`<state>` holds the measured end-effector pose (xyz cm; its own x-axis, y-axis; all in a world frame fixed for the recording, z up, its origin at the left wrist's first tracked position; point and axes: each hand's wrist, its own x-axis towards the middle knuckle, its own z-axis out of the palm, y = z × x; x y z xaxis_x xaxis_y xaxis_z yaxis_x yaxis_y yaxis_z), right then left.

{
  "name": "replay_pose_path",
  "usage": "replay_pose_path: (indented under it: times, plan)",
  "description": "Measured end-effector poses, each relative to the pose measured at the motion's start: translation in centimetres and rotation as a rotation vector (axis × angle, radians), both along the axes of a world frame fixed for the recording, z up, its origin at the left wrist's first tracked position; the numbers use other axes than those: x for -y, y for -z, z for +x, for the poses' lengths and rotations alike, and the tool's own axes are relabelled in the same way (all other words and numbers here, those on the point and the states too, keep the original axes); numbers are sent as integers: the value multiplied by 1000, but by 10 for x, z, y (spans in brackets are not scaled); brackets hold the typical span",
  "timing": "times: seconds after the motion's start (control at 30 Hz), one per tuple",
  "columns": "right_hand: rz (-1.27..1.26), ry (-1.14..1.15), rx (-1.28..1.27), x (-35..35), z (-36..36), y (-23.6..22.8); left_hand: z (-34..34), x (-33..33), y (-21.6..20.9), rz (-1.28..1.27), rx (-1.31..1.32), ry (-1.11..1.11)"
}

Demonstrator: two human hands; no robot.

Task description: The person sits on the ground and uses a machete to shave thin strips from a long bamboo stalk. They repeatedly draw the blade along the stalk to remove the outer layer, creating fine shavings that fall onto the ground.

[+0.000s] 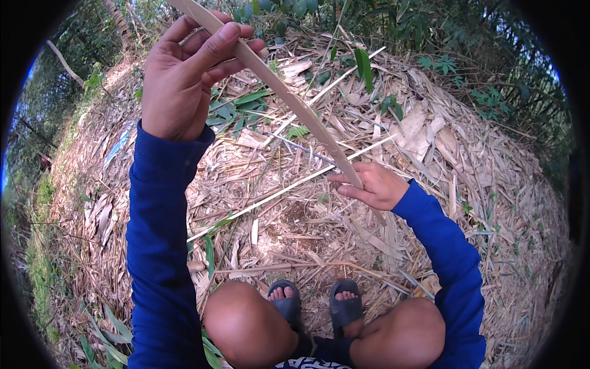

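A long flat tan wooden strip, apparently split bamboo [294, 106], slants across the view from upper left to lower right. My left hand [184, 74], raised high, pinches its upper part between thumb and fingers. Lower down, my right hand [378, 186] is closed round the strip near its lower end, whose tip pokes out below the fingers. Just left of my right hand is a thin dark, blade-like piece [301, 147]; whether my fingers touch it I cannot tell. Beneath the strip lie a long pale slat [270, 198] and a second pale slat [350, 72].
Dry leaves and husks [430, 132] cover the sloping ground. Green leaves [239, 111] lie beyond my left hand, and bushes [491, 67] stand at the back. My bent knees and dark sandals [284, 301] are at the near edge. Something blue [117, 147] lies far left.
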<state>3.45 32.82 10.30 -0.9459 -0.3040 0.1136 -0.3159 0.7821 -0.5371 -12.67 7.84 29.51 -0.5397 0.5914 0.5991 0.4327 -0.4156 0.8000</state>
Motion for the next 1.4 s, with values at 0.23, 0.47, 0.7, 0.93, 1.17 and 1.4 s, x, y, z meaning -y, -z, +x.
replay_pose_path:
  times: [0.23,0.47,0.7,0.93,1.17,1.4]
  plan:
    - [5,395,-106,-20,18,-34,25,18,60,272,109,-198]
    - [-301,437,-222,35,72,-25,50,30,131,261,196,-534]
    - [-285,287,-196,85,82,-34,66,39,151,149,-11,-700]
    - [-168,174,-181,84,89,-35,73,48,163,184,-205,-560]
    - [82,317,-53,66,95,-9,80,53,172,157,-252,-507]
    - [-86,395,-64,54,90,16,77,51,166,235,-360,-517]
